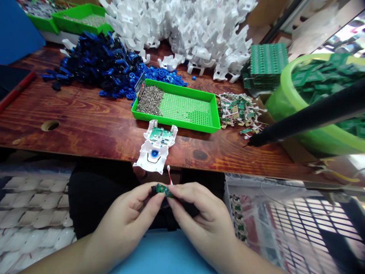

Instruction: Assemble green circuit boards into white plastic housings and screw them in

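Between the fingertips of both hands is a small green circuit board (163, 190) with a black part at its left end. A red and white wire (169, 174) with a white connector rises from it. My left hand (133, 213) pinches the board's left end and my right hand (199, 213) pinches its right end. Just beyond, at the table's front edge, lies a white plastic shell (146, 160) with a blue round piece in it. Touching it from behind is another white housing (174, 132) with a green board inside.
A green tray (213, 114) holds screws at its left. Behind are piles of blue and black parts (94, 62) and white shells (182, 26). Wired boards (239, 110), stacked boards (269, 59) and a green tub (288, 83) stand right. A black electric driver (299, 118) juts in.
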A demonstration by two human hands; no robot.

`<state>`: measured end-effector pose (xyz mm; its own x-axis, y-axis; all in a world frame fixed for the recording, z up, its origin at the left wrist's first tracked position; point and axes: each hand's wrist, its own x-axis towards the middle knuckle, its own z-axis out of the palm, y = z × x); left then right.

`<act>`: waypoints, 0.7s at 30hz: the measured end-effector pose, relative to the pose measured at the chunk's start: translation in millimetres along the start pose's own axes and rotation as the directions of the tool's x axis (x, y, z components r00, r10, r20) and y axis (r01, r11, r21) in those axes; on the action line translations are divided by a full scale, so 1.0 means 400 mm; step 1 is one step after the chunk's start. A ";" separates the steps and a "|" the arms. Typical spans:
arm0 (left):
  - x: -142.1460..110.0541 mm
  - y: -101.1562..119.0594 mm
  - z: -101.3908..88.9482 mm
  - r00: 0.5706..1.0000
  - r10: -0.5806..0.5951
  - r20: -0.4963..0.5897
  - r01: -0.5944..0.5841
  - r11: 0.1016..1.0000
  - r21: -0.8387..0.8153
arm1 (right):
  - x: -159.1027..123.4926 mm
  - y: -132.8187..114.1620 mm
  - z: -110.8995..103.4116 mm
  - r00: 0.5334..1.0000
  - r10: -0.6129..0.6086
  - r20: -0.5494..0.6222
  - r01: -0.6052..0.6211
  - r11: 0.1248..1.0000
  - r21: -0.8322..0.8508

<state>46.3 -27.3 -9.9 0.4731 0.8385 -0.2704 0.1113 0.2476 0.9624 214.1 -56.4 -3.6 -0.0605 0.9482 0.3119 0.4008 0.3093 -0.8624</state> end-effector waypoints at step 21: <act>0.017 0.009 0.011 0.976 -0.203 -0.080 0.162 0.920 -0.357 | -0.005 0.000 0.013 0.991 -0.131 0.027 0.133 0.938 -0.321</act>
<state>53.9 -22.7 -8.2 0.3693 0.8066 -0.4615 -0.1332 0.5374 0.8327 209.3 -57.9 -6.3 -0.1374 0.9009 0.4116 0.6609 0.3929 -0.6394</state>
